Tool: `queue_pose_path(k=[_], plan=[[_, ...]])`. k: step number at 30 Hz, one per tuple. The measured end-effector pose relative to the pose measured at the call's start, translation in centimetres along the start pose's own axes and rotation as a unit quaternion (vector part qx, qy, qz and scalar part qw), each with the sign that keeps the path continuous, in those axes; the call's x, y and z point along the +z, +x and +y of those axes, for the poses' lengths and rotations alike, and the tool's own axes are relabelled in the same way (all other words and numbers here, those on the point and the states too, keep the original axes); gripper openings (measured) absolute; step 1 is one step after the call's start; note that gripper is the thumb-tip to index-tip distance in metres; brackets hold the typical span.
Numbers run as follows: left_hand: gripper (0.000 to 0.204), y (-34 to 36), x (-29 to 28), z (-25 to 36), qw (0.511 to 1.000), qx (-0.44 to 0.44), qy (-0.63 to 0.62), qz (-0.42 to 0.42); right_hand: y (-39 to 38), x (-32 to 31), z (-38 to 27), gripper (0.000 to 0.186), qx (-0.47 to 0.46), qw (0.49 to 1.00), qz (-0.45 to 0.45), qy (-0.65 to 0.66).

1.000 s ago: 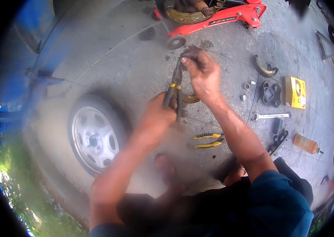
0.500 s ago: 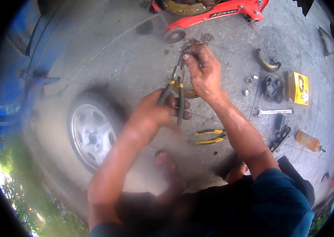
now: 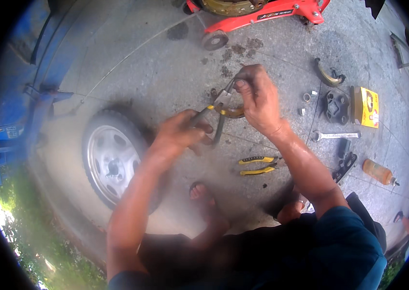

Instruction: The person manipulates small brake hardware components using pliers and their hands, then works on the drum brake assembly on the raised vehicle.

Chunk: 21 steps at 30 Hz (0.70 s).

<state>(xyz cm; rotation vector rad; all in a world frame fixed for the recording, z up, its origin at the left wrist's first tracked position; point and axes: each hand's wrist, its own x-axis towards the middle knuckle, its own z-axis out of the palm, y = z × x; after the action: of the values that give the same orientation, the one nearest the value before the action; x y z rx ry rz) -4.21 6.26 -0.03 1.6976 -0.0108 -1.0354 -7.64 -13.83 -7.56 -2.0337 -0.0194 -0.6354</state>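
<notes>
One pair of pliers, held aloft, points diagonally forward-right.

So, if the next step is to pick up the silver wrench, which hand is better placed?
Probably the right hand: the silver wrench lies to the right, nearer to it. The left hand is farther and grips the pliers; the right, though, is at their tips.

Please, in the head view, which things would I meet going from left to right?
Silver wheel with black tyre, left hand, dark-handled metal pliers, right hand, silver metal wrench, amber plastic bottle.
</notes>
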Motion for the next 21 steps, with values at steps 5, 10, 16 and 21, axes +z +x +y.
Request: queue_pose_path(k=[5, 10, 16, 21], plan=[[0.022, -0.5, 1.3, -0.6, 0.997, -0.014, -0.047, -0.065, -0.1, 0.8, -0.2, 0.007, -0.018, 0.991, 0.118, 0.058], [0.02, -2.4, 0.9, -1.4, 0.958, -0.068, -0.238, -0.142, 0.8, -0.9, -1.5, 0.007, -0.048, 0.989, 0.041, 0.137], [0.027, -0.9, 1.5, -0.6, 0.997, 0.042, 0.047, -0.044, -0.9, 1.6, -3.5, 0.012, 0.062, 0.94, 0.129, 0.311], [0.038, -1.2, 3.8, -3.7, 0.951, 0.116, -0.259, -0.124, -0.2, 1.0, -5.9, 0.015, 0.191, 0.849, 0.091, 0.484]])
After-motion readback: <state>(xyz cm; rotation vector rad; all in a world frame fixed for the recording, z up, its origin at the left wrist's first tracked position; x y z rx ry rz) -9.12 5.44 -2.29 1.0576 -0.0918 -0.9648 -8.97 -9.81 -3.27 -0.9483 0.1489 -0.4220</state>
